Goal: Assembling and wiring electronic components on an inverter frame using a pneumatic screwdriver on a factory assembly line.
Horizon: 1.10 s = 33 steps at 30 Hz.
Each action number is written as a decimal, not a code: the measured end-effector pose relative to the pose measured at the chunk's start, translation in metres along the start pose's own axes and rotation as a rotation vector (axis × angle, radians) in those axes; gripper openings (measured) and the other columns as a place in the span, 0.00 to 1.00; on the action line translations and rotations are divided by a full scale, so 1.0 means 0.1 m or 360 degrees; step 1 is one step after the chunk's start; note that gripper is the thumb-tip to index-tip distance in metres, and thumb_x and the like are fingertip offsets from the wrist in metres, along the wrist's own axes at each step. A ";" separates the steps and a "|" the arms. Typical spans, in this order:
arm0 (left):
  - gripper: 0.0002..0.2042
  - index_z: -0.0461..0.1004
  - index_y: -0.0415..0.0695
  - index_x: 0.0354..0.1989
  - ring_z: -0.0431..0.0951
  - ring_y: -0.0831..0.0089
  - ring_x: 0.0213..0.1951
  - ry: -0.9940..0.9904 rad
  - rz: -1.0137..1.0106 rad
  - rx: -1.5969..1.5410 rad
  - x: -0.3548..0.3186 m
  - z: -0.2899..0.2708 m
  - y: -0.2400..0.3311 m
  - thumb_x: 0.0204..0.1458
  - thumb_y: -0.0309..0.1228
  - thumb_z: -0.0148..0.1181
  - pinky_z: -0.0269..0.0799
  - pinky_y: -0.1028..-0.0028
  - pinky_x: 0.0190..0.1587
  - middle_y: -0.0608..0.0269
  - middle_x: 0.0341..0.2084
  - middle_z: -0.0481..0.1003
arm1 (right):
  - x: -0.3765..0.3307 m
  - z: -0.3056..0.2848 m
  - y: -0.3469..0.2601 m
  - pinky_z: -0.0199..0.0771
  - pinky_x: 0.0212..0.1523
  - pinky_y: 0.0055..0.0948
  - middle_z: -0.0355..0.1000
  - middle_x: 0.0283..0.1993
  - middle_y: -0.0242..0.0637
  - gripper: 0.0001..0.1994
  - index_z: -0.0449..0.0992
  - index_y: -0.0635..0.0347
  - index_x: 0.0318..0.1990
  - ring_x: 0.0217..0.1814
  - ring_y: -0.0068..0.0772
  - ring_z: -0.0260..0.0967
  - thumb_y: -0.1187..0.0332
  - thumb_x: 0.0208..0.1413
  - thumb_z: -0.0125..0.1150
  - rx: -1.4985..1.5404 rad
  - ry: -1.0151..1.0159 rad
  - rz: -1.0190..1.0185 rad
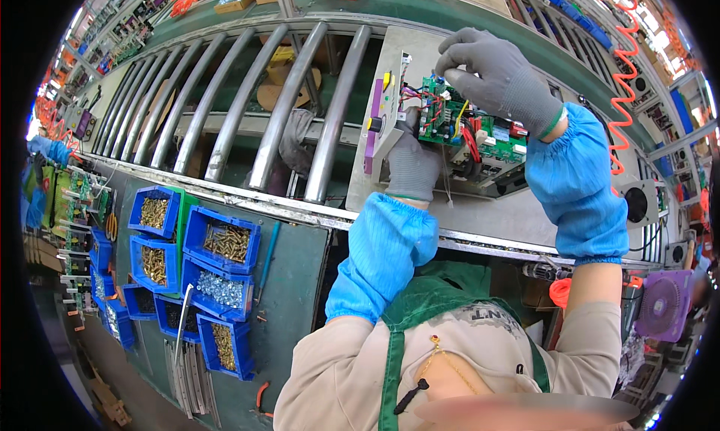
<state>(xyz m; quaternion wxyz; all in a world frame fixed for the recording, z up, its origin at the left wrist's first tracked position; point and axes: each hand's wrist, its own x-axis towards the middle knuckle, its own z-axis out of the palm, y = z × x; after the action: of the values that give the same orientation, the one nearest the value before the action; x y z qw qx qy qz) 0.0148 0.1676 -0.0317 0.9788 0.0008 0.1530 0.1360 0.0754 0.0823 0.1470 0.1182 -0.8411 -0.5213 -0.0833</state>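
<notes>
My left hand [411,165] grips the underside of the green circuit board [450,123] over the grey plate [487,213] — fingers closed on it. My right hand [499,75] pinches a connector at its top edge; I'd press straight down — keeping clear of the red wires [471,142].

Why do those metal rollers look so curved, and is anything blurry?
Head view: the fisheye lens bends the straight rollers toward the rim, inside black corners; lighting is bright and even; both gloved hands on the green circuit board are sharp; only a pale smear along the bottom edge is blurred.
</notes>
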 end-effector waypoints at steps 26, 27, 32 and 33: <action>0.18 0.65 0.40 0.56 0.70 0.62 0.55 -0.0362 0.1315 0.2428 -0.16 -0.30 -0.03 0.58 0.29 0.54 0.66 0.69 0.57 0.55 0.52 0.70 | 0.28 0.47 -0.41 0.72 0.46 0.43 0.75 0.39 0.47 0.12 0.80 0.58 0.36 0.44 0.48 0.72 0.64 0.49 0.55 -0.0713 -0.0744 0.0061; 0.18 0.66 0.40 0.55 0.71 0.64 0.53 -0.0362 0.1392 0.2459 -0.27 -0.19 -0.01 0.56 0.27 0.56 0.67 0.70 0.55 0.56 0.52 0.71 | 0.26 0.48 -0.31 0.72 0.44 0.42 0.75 0.38 0.49 0.12 0.80 0.60 0.36 0.42 0.49 0.73 0.65 0.48 0.54 -0.0407 -0.0649 0.0089; 0.18 0.69 0.36 0.50 0.75 0.61 0.44 -0.0369 0.1576 0.2450 -0.36 -0.34 0.04 0.50 0.26 0.61 0.70 0.67 0.47 0.51 0.43 0.74 | 0.34 0.40 -0.10 0.72 0.36 0.30 0.77 0.31 0.43 0.13 0.78 0.68 0.37 0.33 0.33 0.74 0.65 0.53 0.54 0.0536 -0.0828 0.0162; 0.17 0.70 0.36 0.50 0.74 0.65 0.43 -0.0381 0.0965 0.1503 -0.51 -0.10 0.06 0.52 0.28 0.60 0.70 0.68 0.46 0.54 0.42 0.73 | 0.31 0.48 0.01 0.70 0.32 0.26 0.75 0.28 0.38 0.14 0.78 0.67 0.37 0.29 0.26 0.71 0.64 0.55 0.55 0.0615 -0.0778 0.0168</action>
<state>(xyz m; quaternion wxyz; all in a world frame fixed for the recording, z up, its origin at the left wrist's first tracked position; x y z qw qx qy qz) -0.0364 0.1593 -0.0254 0.8000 0.4972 0.0782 0.3265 0.0905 0.1217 0.1093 0.1511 -0.8240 -0.4961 0.2282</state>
